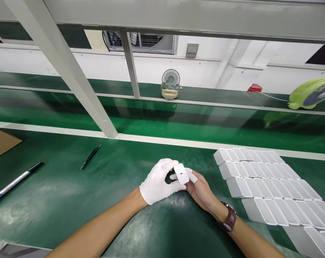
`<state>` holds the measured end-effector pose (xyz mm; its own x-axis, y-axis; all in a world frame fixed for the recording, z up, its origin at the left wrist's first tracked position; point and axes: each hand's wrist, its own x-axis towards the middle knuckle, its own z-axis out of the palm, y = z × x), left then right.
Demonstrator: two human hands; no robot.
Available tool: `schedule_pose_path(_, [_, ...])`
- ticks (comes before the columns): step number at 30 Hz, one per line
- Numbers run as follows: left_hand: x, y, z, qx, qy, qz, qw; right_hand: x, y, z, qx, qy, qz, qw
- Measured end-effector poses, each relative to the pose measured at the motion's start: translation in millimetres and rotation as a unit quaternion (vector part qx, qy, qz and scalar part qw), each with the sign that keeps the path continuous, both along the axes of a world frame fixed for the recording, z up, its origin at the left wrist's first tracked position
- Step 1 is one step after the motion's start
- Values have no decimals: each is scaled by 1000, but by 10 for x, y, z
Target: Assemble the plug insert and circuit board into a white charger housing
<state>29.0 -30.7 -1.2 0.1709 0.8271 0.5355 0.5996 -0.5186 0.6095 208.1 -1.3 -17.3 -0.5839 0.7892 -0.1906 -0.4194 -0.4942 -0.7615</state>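
Note:
A small white charger (181, 173), a rounded block with one dark slot in its face, is held above the green table between my two hands. My left hand (161, 182) wears a white glove, its thumb and fingers curled around to the charger's left side and lower edge. My right hand (198, 186) has white covers on some fingertips and grips the charger from the right. A brown watch band circles my right wrist. The charger's underside is hidden by my fingers.
Rows of white blocks (262, 188) stand on the right. Black tweezers (90, 157), a silver-and-black marker pen (15, 182) and a cardboard box (2, 143) lie left. Beyond the pale rail and metal post (79, 80) are a small fan (170, 80) and a green fan (310, 94).

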Motion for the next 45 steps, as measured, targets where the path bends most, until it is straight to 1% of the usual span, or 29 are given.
schedule_pose_path(10, [11,5,-14,-11,6,6,1000,23,-8,-21,-6,-15,16,1000])
schedule_pose_path(16, [-3,7,-10,9,4,-1,1000,16,1,-20,0,-24,24,999])
schedule_pose_path(18, [-22,4,-4,11,-4,-25,1000,36,0,-45,27,-42,16,999])
schedule_pose_path(20, [-44,4,-8,-15,-18,-40,999,72,1,-85,106,-91,-15,990])
schedule_pose_path(21, [-55,7,-14,-42,-22,-36,998,94,3,-107,168,-126,-40,977])
schedule_pose_path(22, [-65,12,-22,-74,-25,-22,997,115,8,-128,243,-169,-62,953])
schedule_pose_path(23, [-74,21,-29,-106,-28,-3,994,135,13,-146,321,-213,-81,919])
schedule_pose_path(24, [-81,32,-35,-137,-29,12,990,151,19,-160,394,-252,-92,879])
schedule_pose_path(25, [-87,44,-36,-160,-30,22,986,164,26,-169,454,-283,-97,839])
schedule_pose_path(26, [-93,58,-30,-177,-32,25,983,173,32,-173,498,-307,-95,806])
schedule_pose_path(27, [-98,70,-19,-186,-31,24,982,180,38,-171,525,-324,-92,782])
schedule_pose_path(28, [-103,81,-2,-190,-24,21,981,184,42,-164,539,-335,-95,767])
schedule_pose_path(30, [-111,97,39,-188,3,16,982,192,45,-130,562,-351,-122,739])
schedule_pose_path(32, [-115,104,73,-185,12,13,983,196,31,-74,611,-353,-165,689])
schedule_pose_path(34, [-115,105,84,-202,-10,11,979,182,-9,-6,685,-321,-186,627])
schedule_pose_path(35, [-114,104,81,-218,-28,14,975,164,-42,24,724,-296,-179,597])
schedule_pose_path(36, [-112,103,74,-240,-48,19,969,138,-82,47,763,-270,-157,566])
schedule_pose_path(39, [-105,88,45,-293,-93,41,951,27,-225,41,856,-203,-61,472])
schedule_pose_path(40, [-102,80,38,-302,-106,48,946,-11,-271,12,872,-190,-35,451])
schedule_pose_path(41, [-98,73,31,-305,-117,56,943,-45,-310,-28,879,-186,-15,439])
schedule_pose_path(42, [-95,67,25,-304,-124,63,942,-72,-341,-72,881,-188,-1,435])
schedule_pose_path(45, [-98,93,4,-285,-128,94,945,-110,-380,-196,873,-213,25,438])
